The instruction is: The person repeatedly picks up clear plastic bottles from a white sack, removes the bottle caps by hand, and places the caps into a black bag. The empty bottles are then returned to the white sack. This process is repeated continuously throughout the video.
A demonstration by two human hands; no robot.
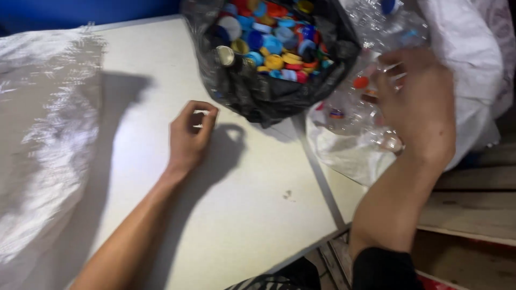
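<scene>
The left hand (189, 135) sits at centre frame, fingers curled loosely inward, thumb and fingertips nearly meeting, its bare forearm running down to the lower left. The right hand (416, 104) reaches to the upper right, back to camera, fingers blurred, forearm rising from the bottom edge.

At the left of the frame we see a white woven sack (43, 134) lying on the pale table (247, 215). At the top edge runs a blue wall (80, 11); at the lower right we find wooden planks (473, 209).
</scene>
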